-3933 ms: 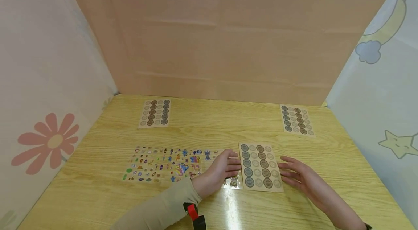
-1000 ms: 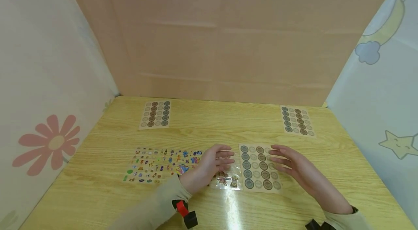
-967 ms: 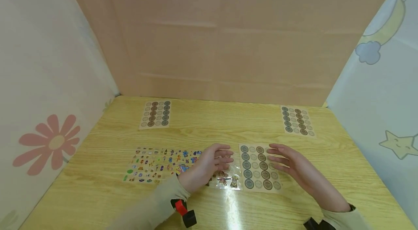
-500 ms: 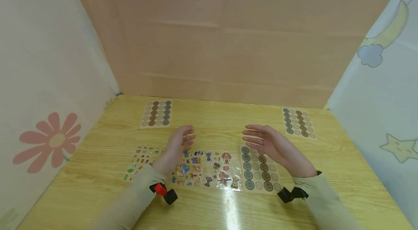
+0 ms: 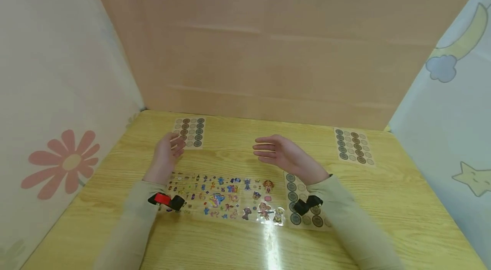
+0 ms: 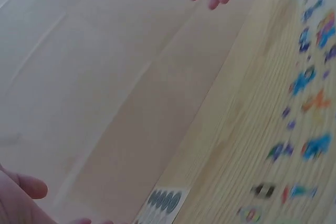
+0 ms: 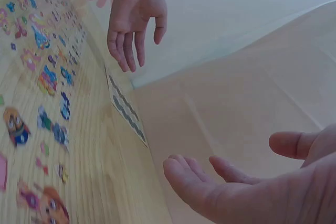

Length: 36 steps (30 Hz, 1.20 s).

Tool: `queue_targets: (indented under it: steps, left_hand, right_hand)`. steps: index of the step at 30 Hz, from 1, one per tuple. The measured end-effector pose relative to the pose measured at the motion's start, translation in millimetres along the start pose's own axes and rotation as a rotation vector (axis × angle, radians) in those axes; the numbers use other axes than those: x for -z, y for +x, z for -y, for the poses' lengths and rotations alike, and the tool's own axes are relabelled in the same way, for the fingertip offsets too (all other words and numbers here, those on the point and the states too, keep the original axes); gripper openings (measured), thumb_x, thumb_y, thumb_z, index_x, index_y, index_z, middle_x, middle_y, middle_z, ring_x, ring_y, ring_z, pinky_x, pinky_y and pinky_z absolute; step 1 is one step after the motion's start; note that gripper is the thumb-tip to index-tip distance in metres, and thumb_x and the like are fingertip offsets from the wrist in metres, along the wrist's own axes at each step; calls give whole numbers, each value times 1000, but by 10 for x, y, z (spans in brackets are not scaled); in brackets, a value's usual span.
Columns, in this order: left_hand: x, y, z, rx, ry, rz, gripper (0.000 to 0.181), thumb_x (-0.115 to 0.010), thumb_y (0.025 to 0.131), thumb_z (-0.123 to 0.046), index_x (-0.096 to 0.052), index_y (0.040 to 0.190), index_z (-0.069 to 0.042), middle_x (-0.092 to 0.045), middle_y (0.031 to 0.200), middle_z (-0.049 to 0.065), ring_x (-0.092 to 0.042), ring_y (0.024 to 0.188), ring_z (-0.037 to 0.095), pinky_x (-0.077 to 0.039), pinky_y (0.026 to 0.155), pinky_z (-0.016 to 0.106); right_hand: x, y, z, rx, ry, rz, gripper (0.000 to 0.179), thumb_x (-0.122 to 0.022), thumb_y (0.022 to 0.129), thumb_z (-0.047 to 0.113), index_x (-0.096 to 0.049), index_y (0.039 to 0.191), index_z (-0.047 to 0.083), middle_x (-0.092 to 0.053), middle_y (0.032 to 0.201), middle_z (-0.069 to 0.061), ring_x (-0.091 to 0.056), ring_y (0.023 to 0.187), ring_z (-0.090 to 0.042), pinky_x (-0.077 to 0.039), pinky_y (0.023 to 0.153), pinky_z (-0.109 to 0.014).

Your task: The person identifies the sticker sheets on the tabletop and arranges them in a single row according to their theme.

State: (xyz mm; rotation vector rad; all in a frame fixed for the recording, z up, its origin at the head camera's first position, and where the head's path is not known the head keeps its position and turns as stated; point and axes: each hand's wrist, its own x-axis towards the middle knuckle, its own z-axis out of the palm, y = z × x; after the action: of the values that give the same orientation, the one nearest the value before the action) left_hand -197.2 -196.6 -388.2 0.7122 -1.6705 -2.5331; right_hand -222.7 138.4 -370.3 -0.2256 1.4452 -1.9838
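My left hand (image 5: 166,153) hovers in front of the sticker sheet at the back left (image 5: 197,133), overlapping its lower left part in the head view; it holds nothing and its fingers are relaxed. My right hand (image 5: 284,155) is raised over the middle of the table, empty, fingers pointing left. In the right wrist view both hands show bare palms, the left hand (image 7: 134,22) with fingers hanging down. Below lie clear sheets of colourful cartoon stickers (image 5: 218,197) in a row. At their right end is a sheet of round stickers (image 5: 295,206), partly covered by my right forearm.
Another sheet of round stickers (image 5: 353,146) lies at the back right of the wooden table (image 5: 215,244). A tan backdrop (image 5: 261,70) rises behind, with pale walls on both sides bearing a red flower (image 5: 69,163) and a moon (image 5: 469,33).
Both hands have left the near right round-sticker sheet. They have lifted and moved left, the left hand toward the back left sheet, uncovering the cartoon stickers.
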Motion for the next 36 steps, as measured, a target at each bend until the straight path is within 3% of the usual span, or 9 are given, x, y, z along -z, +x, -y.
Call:
queue_targets:
  steps: [3, 8, 15, 23, 31, 36]
  left_hand:
    - [102, 47, -61, -26, 35, -69, 48, -34, 102, -26, -31, 146, -7, -45, 129, 8, -49, 108, 16, -37, 102, 30]
    - [223, 116, -119, -68, 101, -123, 55, -31, 101, -27, -24, 151, -6, -31, 149, 16, -38, 128, 26, -30, 109, 34]
    - [306, 189, -133, -18, 142, -122, 59, -34, 99, -30, -21, 151, -4, -22, 151, 18, -25, 135, 29, -27, 111, 35]
    - [311, 303, -94, -2, 180, -58, 63, -32, 100, -30, -12, 152, -2, -10, 156, 19, -15, 141, 30, -19, 115, 35]
    - [221, 541, -60, -58, 259, -133, 57, -36, 99, -30, -28, 148, -2, -33, 138, 11, -32, 124, 22, -28, 108, 34]
    - [162, 588, -57, -46, 329, -71, 56, -35, 100, -30, -29, 147, -2, -30, 141, 11, -30, 125, 21, -24, 110, 34]
  right_hand:
    - [-79, 146, -36, -22, -26, 14, 51, -30, 105, 22, -26, 145, -9, -27, 147, -31, -30, 135, -42, -27, 111, -47]
    - [-141, 388, -94, -57, -37, 31, 52, -31, 104, 23, -26, 145, -10, -24, 148, -31, -26, 136, -44, -23, 112, -50]
    - [-166, 690, -176, -133, 25, -29, 54, -35, 103, 24, -24, 147, -7, -24, 149, -29, -28, 135, -43, -24, 111, -50]
    - [-274, 971, -268, -167, 20, -32, 55, -36, 103, 25, -26, 147, -5, -28, 147, -28, -30, 135, -40, -26, 112, -47]
    - [-363, 1209, -334, -143, 49, -68, 57, -43, 100, 25, -28, 146, -5, -31, 147, -25, -33, 134, -36, -27, 111, -43]
    - [-387, 1299, -342, -115, 79, -78, 59, -44, 100, 27, -26, 147, -3, -30, 147, -26, -33, 134, -37, -28, 111, -44]
